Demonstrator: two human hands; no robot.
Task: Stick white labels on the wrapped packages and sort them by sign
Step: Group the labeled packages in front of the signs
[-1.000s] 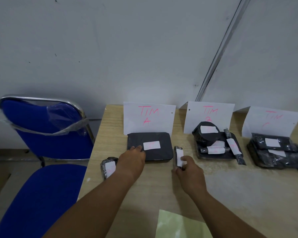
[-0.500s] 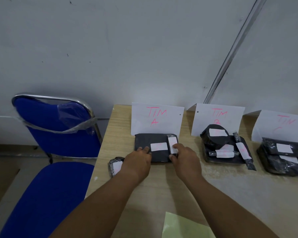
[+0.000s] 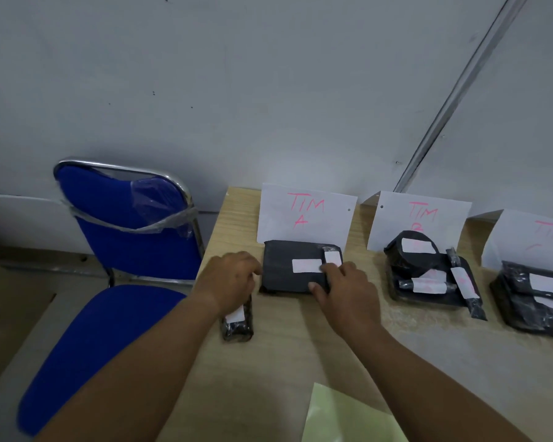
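A flat black wrapped package (image 3: 278,277) with a white label (image 3: 306,265) lies in front of the sign TIM A (image 3: 304,215). On its right end lies a narrow black package (image 3: 332,257) with its own white label. My right hand (image 3: 348,291) rests on the flat package's front right corner. Its fingers are nearly straight and touch the narrow package. My left hand (image 3: 229,282) is curled over the upper end of a small labelled black package (image 3: 237,325) lying left of the flat one.
Labelled black packages (image 3: 428,275) are piled before the sign TIM B (image 3: 419,218). Others (image 3: 537,298) lie before a third sign (image 3: 540,237) at the right edge. A pale green sheet (image 3: 342,416) lies on the wooden table (image 3: 300,352). A blue chair (image 3: 125,234) stands at its left.
My right hand carried the narrow package onto the flat package's right end and now rests there. My left hand left the flat package's edge and closed over the small package.
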